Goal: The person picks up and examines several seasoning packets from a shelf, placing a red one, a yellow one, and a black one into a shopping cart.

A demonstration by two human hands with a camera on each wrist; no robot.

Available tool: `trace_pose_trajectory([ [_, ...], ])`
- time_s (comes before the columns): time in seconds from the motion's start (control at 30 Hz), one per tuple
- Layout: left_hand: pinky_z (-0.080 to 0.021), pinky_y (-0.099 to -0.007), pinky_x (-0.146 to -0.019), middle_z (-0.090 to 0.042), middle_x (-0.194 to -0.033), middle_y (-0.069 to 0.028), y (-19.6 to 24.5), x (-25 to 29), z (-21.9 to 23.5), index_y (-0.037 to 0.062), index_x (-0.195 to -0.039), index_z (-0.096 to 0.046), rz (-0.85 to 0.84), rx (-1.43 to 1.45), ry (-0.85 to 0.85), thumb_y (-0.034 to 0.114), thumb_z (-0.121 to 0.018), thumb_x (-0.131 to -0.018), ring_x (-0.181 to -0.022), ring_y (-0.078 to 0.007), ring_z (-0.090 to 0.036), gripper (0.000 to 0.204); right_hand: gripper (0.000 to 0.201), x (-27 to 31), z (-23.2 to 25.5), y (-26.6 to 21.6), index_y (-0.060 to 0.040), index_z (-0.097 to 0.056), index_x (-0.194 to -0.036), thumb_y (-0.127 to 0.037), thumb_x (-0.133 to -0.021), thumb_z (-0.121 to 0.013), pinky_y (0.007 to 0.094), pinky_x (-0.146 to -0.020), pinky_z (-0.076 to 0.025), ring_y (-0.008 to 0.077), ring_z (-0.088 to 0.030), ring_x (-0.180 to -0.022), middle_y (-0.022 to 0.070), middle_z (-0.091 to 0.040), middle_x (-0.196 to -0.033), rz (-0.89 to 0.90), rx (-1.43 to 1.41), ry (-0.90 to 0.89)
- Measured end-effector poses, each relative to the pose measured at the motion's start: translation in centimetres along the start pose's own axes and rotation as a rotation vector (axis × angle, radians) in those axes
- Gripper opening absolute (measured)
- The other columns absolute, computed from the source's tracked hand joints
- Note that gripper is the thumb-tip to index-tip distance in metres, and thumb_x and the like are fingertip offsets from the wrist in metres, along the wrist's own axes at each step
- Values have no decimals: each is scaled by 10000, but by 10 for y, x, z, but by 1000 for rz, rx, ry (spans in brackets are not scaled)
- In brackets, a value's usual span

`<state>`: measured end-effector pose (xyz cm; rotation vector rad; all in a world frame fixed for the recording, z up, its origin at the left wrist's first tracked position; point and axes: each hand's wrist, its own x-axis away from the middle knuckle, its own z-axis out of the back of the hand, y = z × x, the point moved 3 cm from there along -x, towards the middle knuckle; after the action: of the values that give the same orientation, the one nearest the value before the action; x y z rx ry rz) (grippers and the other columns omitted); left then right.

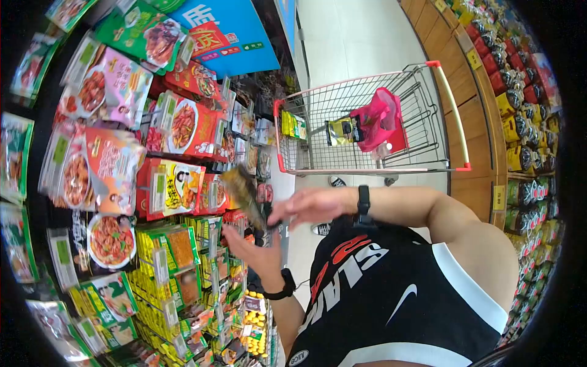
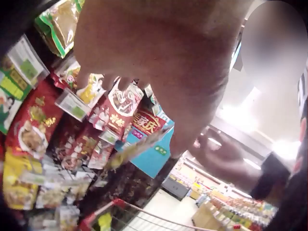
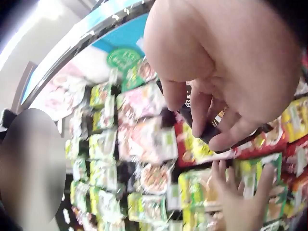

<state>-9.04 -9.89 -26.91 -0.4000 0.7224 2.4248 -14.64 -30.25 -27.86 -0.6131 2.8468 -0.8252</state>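
A blurred packet with a yellowish-brown face and a dark edge [image 1: 244, 194] is held up before the shelves. My right hand [image 1: 315, 205] pinches its dark end; the right wrist view shows curled fingers of this hand [image 3: 216, 72] on the black packet [image 3: 208, 131]. Just below it, my left hand [image 1: 258, 249] is open with fingers apart, as it also is in the right wrist view [image 3: 238, 202]. In the left wrist view the left hand [image 2: 159, 57] fills the top, with the packet [image 2: 137, 151] nearly edge-on and the right hand [image 2: 221, 154] beyond.
Hanging food packs [image 1: 116, 159] cover the shelves on the left. A wire shopping cart [image 1: 373, 165] stands across the aisle, holding a pink bag [image 1: 382, 116], a yellow-black pack [image 1: 342, 132] and green-yellow packs [image 1: 294, 125]. Wooden shelving [image 1: 468, 116] with bagged goods lines the other side.
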Motion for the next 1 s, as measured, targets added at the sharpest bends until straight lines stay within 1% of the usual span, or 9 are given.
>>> trace_pose_trajectory([
  [0.17,-511,-505,-953,-605,-1268,-226,-9,26,95,-44,-1273,-522,-218,-97,441,432,-816,-817,-1124,-394,-621,722,617,-12,-85,26,105,-588,-1327,-439,-1057,-479,310,-867,-520,211,-419,-1334,178,-519,-1467,-242,97,-564],
  [0.23,-515,-480,-951,-643,-1226,-219,-13,41,115,-46,-1240,-551,-174,100,317,396,-881,-760,-1103,-379,-635,731,637,-18,-113,29,114,-579,-1331,-450,-1054,-480,322,-856,-528,222,-423,-1331,196,-490,-1494,-242,167,-725],
  [0.37,-496,-368,-996,-669,-1204,-213,-59,109,86,-79,-1279,-544,477,493,118,38,-702,-921,-1104,-246,-651,408,636,-34,-145,20,116,-554,-1356,-433,-1037,-517,338,-899,-513,282,-575,-1221,243,-487,-1469,-314,320,-906],
  [0.43,-484,-353,-1002,-660,-1216,-169,-32,94,106,-76,-1276,-543,540,910,263,35,-735,-896,-1105,-221,-637,440,618,-44,-151,15,114,-563,-1340,-405,-1004,-585,345,-879,-515,272,-636,-1142,241,-550,-1395,-263,350,-846],
  [0.57,-475,-343,-1026,-640,-1282,-120,-39,117,110,-19,-1347,-524,842,1361,446,-43,-719,-877,-1161,-194,-620,509,442,-60,-123,28,63,-661,-1088,-365,-980,-625,345,-799,-509,220,-673,-948,132,-681,-1056,-194,223,-310],
  [0.67,-485,-340,-1031,-623,-1321,-119,-44,124,114,-13,-1381,-494,851,1424,387,-74,-685,-885,-1188,-184,-616,535,407,-74,-106,37,3,-654,-1082,-375,-935,-687,359,-828,-529,238,-689,-931,122,-714,-1035,47,911,60],
  [0.77,-502,-345,-1016,-627,-1317,-116,-47,122,115,-19,-1365,-508,823,1442,309,-62,-686,-889,-1180,-184,-625,510,412,-69,-145,44,0,-642,-1101,-338,-887,-741,365,-797,-538,253,-694,-895,161,-701,-983,382,1777,-12],
  [0.9,-500,-345,-1024,-612,-1335,-114,-44,117,108,-15,-1400,-467,760,1440,198,-41,-713,-878,-1201,-190,-613,577,436,-69,-135,73,3,-585,-1186,-278,-904,-763,337,-768,-506,161,-617,-844,111,-647,-947,30,1352,-17],
  [1.0,-498,-347,-1020,-608,-1335,-111,-41,111,108,-14,-1404,-459,702,1427,182,-32,-742,-860,-1204,-186,-608,614,434,-70,-122,77,12,-589,-1191,-253,-899,-770,333,-755,-519,156,-631,-814,124,-685,-940,76,1313,24],
])
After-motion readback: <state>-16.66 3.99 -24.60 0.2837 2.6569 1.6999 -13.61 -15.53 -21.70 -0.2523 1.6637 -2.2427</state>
